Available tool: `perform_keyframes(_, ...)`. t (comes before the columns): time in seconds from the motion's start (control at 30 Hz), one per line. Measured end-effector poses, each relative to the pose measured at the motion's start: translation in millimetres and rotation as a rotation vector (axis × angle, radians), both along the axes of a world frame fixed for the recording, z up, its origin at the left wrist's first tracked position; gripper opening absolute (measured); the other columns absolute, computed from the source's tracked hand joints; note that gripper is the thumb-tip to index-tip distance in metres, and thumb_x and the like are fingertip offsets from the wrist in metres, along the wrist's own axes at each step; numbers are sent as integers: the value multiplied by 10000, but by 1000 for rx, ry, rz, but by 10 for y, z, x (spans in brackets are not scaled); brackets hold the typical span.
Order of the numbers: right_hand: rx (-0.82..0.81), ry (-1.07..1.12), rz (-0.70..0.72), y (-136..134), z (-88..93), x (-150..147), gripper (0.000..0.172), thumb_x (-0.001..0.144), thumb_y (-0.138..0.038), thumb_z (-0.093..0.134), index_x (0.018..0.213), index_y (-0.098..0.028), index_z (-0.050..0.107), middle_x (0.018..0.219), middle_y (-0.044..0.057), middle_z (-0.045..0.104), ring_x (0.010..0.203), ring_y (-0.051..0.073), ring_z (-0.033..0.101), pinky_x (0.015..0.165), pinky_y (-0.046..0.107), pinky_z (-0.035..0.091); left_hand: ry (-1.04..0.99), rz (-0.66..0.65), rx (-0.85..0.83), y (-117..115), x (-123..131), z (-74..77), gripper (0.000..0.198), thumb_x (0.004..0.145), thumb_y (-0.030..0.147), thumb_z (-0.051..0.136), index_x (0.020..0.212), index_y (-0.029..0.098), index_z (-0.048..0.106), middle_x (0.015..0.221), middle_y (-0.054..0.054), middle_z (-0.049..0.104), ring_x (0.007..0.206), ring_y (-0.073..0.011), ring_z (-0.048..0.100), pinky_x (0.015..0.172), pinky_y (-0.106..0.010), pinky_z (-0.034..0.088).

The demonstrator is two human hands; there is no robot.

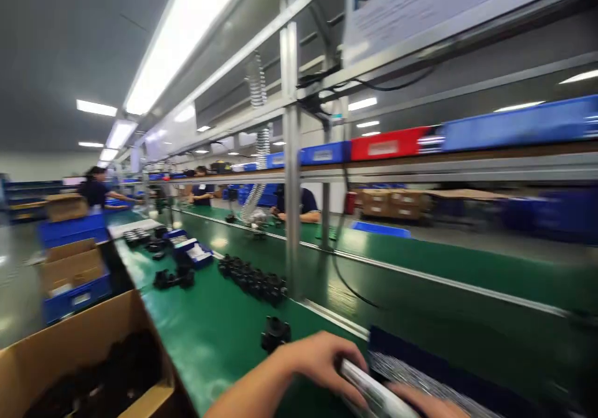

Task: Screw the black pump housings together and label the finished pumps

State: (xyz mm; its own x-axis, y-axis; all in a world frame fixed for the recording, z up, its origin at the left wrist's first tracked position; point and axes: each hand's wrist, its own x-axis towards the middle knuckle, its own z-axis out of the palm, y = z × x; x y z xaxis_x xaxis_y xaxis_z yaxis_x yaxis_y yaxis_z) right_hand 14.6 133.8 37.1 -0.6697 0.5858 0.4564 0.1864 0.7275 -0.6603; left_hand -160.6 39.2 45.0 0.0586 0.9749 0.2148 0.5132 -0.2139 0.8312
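My left hand (324,362) reaches in from the bottom, its thumb and fingers closed around one end of a long silvery-white object (376,396). Motion blur hides exactly what that object is. At the bottom edge, part of my right hand (427,399) shows beside the same object; its fingertips and grip are hidden. Just beyond my left wrist, a black plastic part (275,332) stands on the green bench top (210,324). A dark blue bin (420,365) with many shiny, clear-looking small pieces lies right behind my hands.
A row of black parts (252,278) and a small blue bin (194,253) lie farther along the bench. An open cardboard box (93,327) with dark parts stands at left. A metal post (292,156) rises near the bench middle. Several people work farther off.
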Motion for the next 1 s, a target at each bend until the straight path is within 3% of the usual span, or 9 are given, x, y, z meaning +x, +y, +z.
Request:
perform_keyframes(0.07,-25,-163,46,-7,109,472,390,578,-351,785,959,-431,809,974,48,813,929,361,757,815,452,585,-187,24,80,-82,71,19,564,511,477,980,936,183,753,811,1,683,741,-177,602,705,-281,471)
perform_keyframes(0.17,-1,-271,101,-85,329,711,312,790,-328,673,1093,-331,751,1085,55,781,1017,330,704,876,413,516,-293,26,117,-70,155,11,511,617,476,926,948,160,700,782,5,630,690,-143,547,645,-249,420)
perform_keyframes(0.3,15,-173,44,-113,456,637,300,837,-268,664,1136,-291,668,1029,28,748,900,259,663,783,329,468,-365,84,171,-20,299,-21,437,670,413,898,928,173,641,835,1,623,738,-150,561,659,-243,432)
perform_keyframes(0.47,28,-55,27,-89,405,617,91,874,-246,620,895,-248,709,922,35,699,779,224,603,694,321,432,-381,150,226,-42,393,6,403,793,508,802,964,164,683,821,-22,652,755,-178,584,682,-265,459)
perform_keyframes(0.67,-70,74,11,-21,375,559,110,823,-263,653,852,-230,754,1013,71,714,871,243,651,731,333,496,-385,261,308,-52,456,12,446,823,607,746,801,161,734,761,-44,677,713,-185,573,677,-273,443)
perform_keyframes(0.83,-127,139,14,-7,362,517,145,819,-305,686,783,-216,795,828,56,754,752,232,662,669,325,492,-405,311,320,-35,477,-47,477,819,638,738,776,163,733,707,-35,670,671,-180,564,645,-269,434)
perform_keyframes(1.0,-111,185,14,-37,364,524,171,841,-329,708,877,-224,839,859,73,783,775,253,690,700,357,518,-408,354,327,-24,466,-80,483,828,635,735,735,161,722,652,-13,626,630,-158,517,609,-258,395)
